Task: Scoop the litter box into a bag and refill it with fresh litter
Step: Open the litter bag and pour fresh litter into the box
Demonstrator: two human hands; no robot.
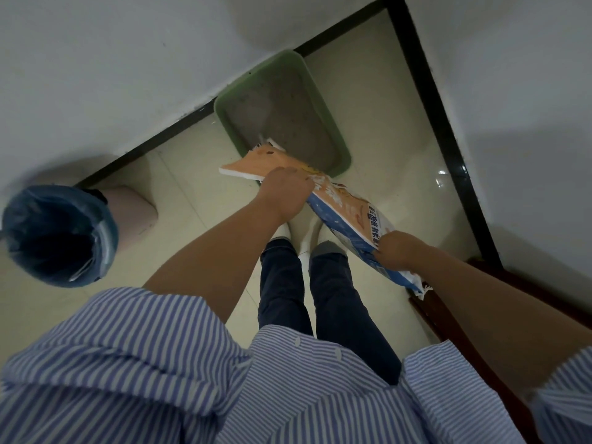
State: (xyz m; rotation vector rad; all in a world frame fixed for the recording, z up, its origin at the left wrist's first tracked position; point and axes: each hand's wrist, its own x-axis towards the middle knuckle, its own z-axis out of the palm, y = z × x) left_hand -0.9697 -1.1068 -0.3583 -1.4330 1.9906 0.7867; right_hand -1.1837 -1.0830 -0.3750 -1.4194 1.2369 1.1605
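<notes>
Litter box [282, 113], green, on the tiled floor [378, 129] against the wall, holds grey litter. Litter bag [346, 213] is tilted, its open end over the box's near rim. Left hand [288, 190] grips the bag's upper part; right hand [397, 248] grips its lower end. Blue-lined bin [57, 235] stands left.

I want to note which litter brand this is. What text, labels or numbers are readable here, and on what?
Litter bag, blue band: white Chinese characters, too blurred and tilted to read for certain.
Litter bag, orange face: more print under the left hand, unreadable.
Green litter box, blue-lined trash bin: no text visible.
</notes>
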